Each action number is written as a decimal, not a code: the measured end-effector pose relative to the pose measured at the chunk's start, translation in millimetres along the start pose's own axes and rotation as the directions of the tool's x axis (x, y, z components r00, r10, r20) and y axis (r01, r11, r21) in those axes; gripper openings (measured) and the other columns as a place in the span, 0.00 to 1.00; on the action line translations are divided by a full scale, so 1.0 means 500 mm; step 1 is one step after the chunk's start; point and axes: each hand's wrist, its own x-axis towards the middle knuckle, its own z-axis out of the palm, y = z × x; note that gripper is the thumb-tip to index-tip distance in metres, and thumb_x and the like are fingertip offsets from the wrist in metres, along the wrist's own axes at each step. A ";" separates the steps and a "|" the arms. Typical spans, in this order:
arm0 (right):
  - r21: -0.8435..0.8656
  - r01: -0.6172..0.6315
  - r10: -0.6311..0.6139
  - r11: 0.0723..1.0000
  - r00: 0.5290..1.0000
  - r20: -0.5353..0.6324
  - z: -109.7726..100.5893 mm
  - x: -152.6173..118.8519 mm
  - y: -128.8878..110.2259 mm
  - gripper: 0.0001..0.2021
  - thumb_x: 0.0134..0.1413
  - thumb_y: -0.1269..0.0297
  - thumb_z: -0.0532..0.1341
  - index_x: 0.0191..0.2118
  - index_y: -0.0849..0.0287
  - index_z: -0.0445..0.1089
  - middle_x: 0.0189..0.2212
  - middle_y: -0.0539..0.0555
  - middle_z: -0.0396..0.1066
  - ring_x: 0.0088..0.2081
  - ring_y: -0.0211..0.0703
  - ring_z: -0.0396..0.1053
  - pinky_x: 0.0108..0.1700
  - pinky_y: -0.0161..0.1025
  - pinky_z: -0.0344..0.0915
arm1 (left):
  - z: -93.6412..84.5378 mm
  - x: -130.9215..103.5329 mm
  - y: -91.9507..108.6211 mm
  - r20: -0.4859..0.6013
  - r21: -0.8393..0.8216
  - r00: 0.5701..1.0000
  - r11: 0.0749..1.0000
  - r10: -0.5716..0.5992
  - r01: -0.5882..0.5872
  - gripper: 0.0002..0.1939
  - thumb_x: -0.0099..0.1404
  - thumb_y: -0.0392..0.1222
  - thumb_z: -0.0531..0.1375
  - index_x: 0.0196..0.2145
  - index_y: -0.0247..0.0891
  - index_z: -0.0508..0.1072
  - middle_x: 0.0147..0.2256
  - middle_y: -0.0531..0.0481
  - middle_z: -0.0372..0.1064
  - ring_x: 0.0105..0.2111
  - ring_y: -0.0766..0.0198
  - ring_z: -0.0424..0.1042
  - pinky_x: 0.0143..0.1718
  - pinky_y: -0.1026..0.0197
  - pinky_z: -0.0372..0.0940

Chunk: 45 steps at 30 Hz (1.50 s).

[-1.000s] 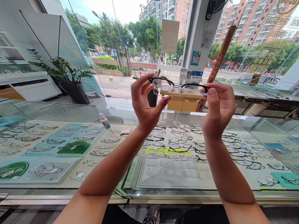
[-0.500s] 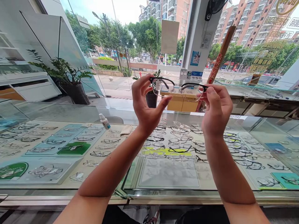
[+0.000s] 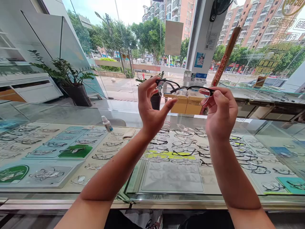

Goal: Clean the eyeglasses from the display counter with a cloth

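Note:
A pair of eyeglasses (image 3: 183, 87) with black upper rims and thin lower rims is held up at arm's length above the glass counter. The fingers of my left hand (image 3: 152, 109) curl at its left corner, while that thumb points away below the left lens. At the right corner, my right hand (image 3: 221, 111) pinches the frame between thumb and fingers. The folded or trailing temples show only partly through the lenses. Below my hands, rows of other eyeglasses (image 3: 184, 149) lie inside the display counter (image 3: 171, 197).
On the counter top stand a small white spray bottle (image 3: 107, 123) and a folded cloth (image 3: 129, 133). Potted plants (image 3: 77, 92) are beyond the counter, before the glass front. A wooden-topped pole (image 3: 226, 55) leans at the right near a pillar.
The eyeglasses and my left hand have shifted slightly right. A white tag seen through the left lens earlier no longer shows. My right hand has barely moved.

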 end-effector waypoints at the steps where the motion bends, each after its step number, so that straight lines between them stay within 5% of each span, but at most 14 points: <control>1: 0.004 0.000 0.000 1.000 1.000 0.005 -0.001 0.000 0.002 0.11 0.69 0.51 0.63 0.45 0.50 0.76 0.38 0.52 0.79 0.32 0.41 0.75 0.37 0.43 0.71 | 0.000 0.000 0.000 -0.002 0.000 1.000 1.000 0.003 -0.003 0.42 0.67 0.69 0.71 0.71 0.58 0.61 0.67 0.44 0.67 0.68 0.41 0.72 0.65 0.39 0.73; 15: 0.020 0.038 -0.038 0.999 0.999 0.038 -0.014 0.005 0.031 0.10 0.70 0.50 0.63 0.46 0.49 0.73 0.38 0.51 0.76 0.27 0.36 0.69 0.29 0.39 0.67 | 0.007 0.003 0.003 -0.019 0.018 1.000 1.000 0.013 -0.013 0.40 0.65 0.66 0.73 0.68 0.56 0.65 0.63 0.44 0.70 0.61 0.46 0.76 0.64 0.40 0.75; 28: 0.148 -0.204 0.211 0.968 0.977 -0.035 0.007 0.005 -0.002 0.08 0.64 0.54 0.66 0.41 0.51 0.73 0.36 0.51 0.82 0.28 0.38 0.69 0.29 0.39 0.66 | 0.002 0.006 0.055 -0.036 0.079 0.988 0.985 -0.149 0.152 0.35 0.62 0.62 0.77 0.61 0.51 0.72 0.56 0.46 0.74 0.54 0.50 0.78 0.52 0.48 0.77; 35: 0.124 -0.219 0.224 0.968 0.974 -0.031 0.003 0.009 0.009 0.10 0.64 0.52 0.67 0.41 0.51 0.73 0.31 0.48 0.77 0.25 0.35 0.65 0.30 0.40 0.64 | 0.006 0.005 0.047 -0.017 0.063 0.967 0.965 -0.254 0.254 0.30 0.64 0.58 0.77 0.58 0.50 0.74 0.51 0.47 0.77 0.50 0.54 0.79 0.46 0.53 0.74; 45: 0.007 -0.217 0.216 0.976 0.975 0.056 -0.019 0.020 0.068 0.13 0.69 0.47 0.64 0.47 0.50 0.73 0.43 0.54 0.84 0.28 0.38 0.72 0.34 0.42 0.74 | 0.001 0.005 0.034 -0.044 0.162 0.995 0.982 -0.087 0.093 0.35 0.62 0.61 0.77 0.61 0.51 0.73 0.53 0.46 0.76 0.50 0.52 0.78 0.48 0.49 0.77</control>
